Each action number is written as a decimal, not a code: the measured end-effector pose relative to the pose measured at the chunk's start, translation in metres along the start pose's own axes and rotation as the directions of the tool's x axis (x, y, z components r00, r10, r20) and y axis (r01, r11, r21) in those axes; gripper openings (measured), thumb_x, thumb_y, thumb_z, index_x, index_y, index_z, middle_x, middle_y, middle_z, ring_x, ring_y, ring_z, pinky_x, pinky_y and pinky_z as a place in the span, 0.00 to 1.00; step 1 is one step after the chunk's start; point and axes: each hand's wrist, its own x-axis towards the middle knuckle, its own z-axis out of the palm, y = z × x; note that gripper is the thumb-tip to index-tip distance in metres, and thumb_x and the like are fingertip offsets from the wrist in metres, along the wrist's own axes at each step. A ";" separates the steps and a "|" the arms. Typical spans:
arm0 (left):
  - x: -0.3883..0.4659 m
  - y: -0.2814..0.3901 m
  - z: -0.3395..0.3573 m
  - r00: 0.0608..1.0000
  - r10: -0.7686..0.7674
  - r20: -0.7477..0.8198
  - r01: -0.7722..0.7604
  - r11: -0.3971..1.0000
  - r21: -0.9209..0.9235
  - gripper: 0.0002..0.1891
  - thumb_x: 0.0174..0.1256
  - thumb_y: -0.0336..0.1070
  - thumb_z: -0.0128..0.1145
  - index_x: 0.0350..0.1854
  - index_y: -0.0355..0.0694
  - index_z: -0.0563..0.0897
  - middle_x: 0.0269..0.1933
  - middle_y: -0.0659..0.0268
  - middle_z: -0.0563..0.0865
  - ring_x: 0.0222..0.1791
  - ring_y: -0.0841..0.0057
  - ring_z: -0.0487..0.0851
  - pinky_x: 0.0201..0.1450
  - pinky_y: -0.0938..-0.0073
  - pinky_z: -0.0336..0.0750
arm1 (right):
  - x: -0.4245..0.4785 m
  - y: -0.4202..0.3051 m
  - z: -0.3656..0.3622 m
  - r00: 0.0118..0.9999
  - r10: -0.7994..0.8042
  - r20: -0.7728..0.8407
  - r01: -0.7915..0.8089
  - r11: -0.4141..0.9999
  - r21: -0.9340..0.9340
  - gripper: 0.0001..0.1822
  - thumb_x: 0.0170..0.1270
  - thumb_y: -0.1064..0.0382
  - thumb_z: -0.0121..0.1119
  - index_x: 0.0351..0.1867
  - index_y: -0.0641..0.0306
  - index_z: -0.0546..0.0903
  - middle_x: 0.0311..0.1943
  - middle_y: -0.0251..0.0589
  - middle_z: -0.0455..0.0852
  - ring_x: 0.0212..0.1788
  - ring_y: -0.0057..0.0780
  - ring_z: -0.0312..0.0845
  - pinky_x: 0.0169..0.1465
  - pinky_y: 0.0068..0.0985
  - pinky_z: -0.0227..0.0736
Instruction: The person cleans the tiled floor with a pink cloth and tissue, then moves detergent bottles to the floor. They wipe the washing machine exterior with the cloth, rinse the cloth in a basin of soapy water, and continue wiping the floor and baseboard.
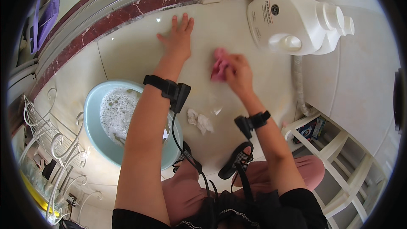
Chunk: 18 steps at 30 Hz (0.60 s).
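My left hand lies flat with spread fingers on the pale tiled floor, near the dark red marble threshold, holding nothing. To its right, my right hand grips a pink cloth against the floor; that hand is slightly blurred. A crumpled white tissue or rag rests on the tiles below the cloth. Under and beside my left forearm stands a light blue plastic basin with foamy water in it.
White plastic jugs stand at upper right, by a wrapped pipe. A white shelf rack is at lower right. A scrolled white metal rack is at left. The marble threshold borders the floor; my sandalled feet are close by.
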 end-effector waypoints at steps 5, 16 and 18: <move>0.010 -0.001 -0.037 0.980 0.116 0.163 -0.079 0.973 -0.219 0.52 0.48 0.21 0.60 0.76 0.61 0.52 0.79 0.76 0.44 0.79 0.68 0.44 0.67 0.31 0.58 | 0.123 0.047 -0.006 0.903 -0.259 -0.344 0.162 0.944 -0.287 0.25 0.55 0.71 0.53 0.58 0.65 0.76 0.54 0.50 0.79 0.54 0.50 0.74 0.58 0.38 0.71; 0.021 -0.021 -0.034 0.972 0.053 0.229 0.039 0.923 -0.382 0.47 0.56 0.27 0.55 0.77 0.59 0.46 0.78 0.55 0.47 0.70 0.56 0.66 0.66 0.48 0.67 | -0.028 -0.029 0.075 0.864 -0.477 0.162 0.436 0.869 0.233 0.31 0.43 0.79 0.58 0.56 0.61 0.79 0.58 0.43 0.80 0.65 0.39 0.70 0.67 0.38 0.65; 0.010 -0.009 -0.033 0.983 0.073 0.167 -0.024 0.961 -0.274 0.47 0.58 0.33 0.59 0.77 0.59 0.46 0.79 0.64 0.45 0.75 0.61 0.56 0.66 0.36 0.61 | -0.053 -0.024 0.062 0.839 -0.494 0.228 0.412 0.851 0.326 0.32 0.40 0.80 0.56 0.54 0.62 0.80 0.56 0.43 0.81 0.63 0.39 0.73 0.65 0.37 0.67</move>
